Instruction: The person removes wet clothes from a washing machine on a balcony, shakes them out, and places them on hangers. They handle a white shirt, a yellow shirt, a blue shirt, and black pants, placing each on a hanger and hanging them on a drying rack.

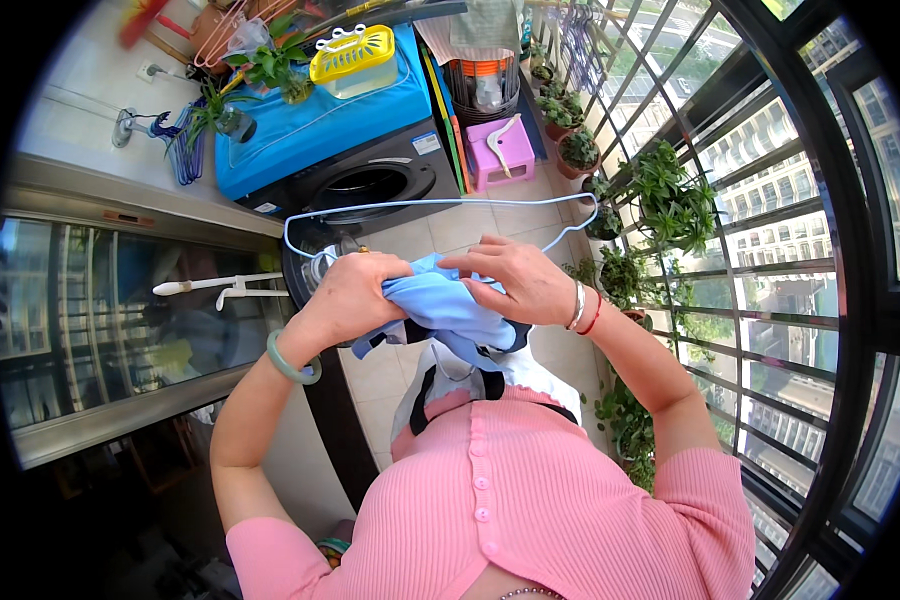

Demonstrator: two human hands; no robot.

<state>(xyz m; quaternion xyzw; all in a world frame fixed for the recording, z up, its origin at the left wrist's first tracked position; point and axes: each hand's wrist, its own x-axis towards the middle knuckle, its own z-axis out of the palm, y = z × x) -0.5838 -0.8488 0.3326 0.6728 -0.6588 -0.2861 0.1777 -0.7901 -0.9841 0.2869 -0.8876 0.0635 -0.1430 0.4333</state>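
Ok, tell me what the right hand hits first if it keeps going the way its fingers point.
The right hand points left, fingers already on the blue garment. Going on, it would likely meet the left hand gripping the same cloth; depth is uncertain.

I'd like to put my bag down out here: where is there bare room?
The tiled floor between the washing machine and the purple stool shows bare. The blue cover has room beside the yellow basket. The railing side is crowded with potted plants. Both hands grip a blue garment and hanger.
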